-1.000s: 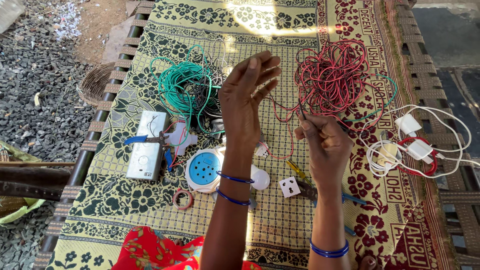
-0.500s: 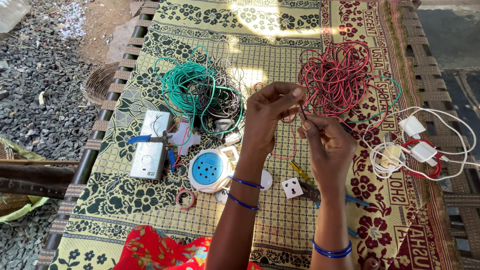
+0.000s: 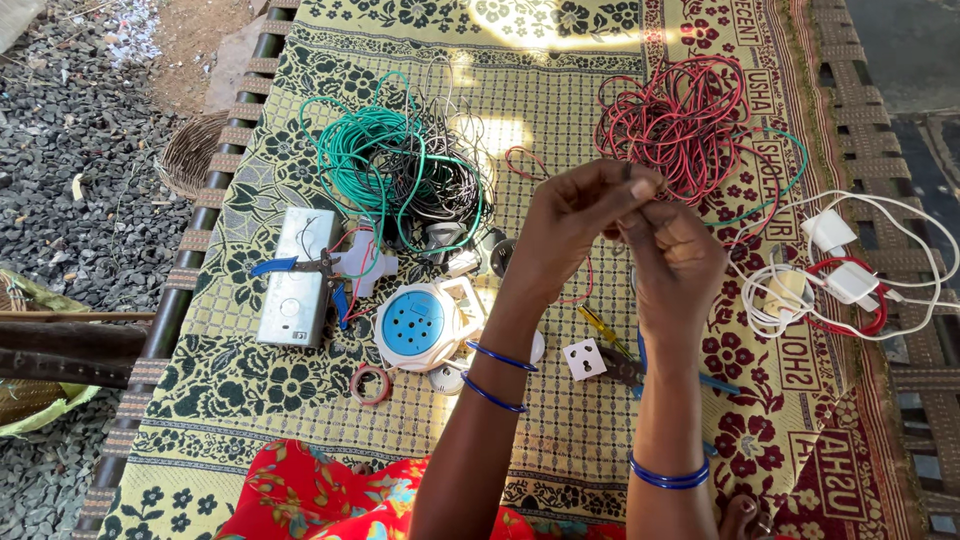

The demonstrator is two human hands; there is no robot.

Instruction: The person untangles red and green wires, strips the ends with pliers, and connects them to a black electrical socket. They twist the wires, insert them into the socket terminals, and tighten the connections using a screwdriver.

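Above the blue round socket [image 3: 413,325], left hand [image 3: 575,215] and right hand [image 3: 672,255] meet, fingertips of both pinched on a thin red wire [image 3: 580,295] end (tip hidden). Red wire coil [image 3: 680,120] lies beyond the socket, right. Keep the pinch close to the end, twist evenly, leave slack.

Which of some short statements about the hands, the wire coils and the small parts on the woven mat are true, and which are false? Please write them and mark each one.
1. The left hand and the right hand meet above the mat, pinching a thin red wire. True.
2. The tangled red wire coil lies left of the green wire coil. False: it lies to the right.
3. The round blue and white socket box lies on the yellow patterned mat. True.
4. The white cables lie at the left edge. False: they lie at the right.
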